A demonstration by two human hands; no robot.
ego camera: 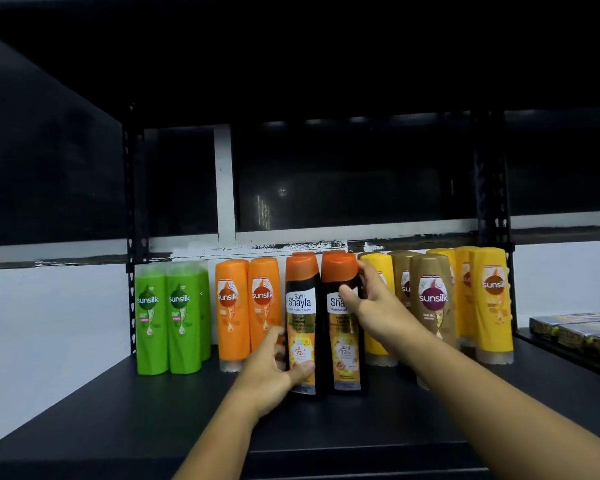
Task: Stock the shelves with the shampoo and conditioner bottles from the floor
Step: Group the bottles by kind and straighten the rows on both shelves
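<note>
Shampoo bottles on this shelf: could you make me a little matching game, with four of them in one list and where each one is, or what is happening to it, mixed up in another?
Column one:
1. green Sunsilk bottles
2. left Shayla bottle
3. right Shayla bottle
4. brown Sunsilk bottles

Column two:
A. gripped just below its orange cap by the right hand
B. standing between yellow bottles
C. at the far left of the row
D. held near its base by the left hand

Pairs: 1-C, 2-D, 3-A, 4-B
</note>
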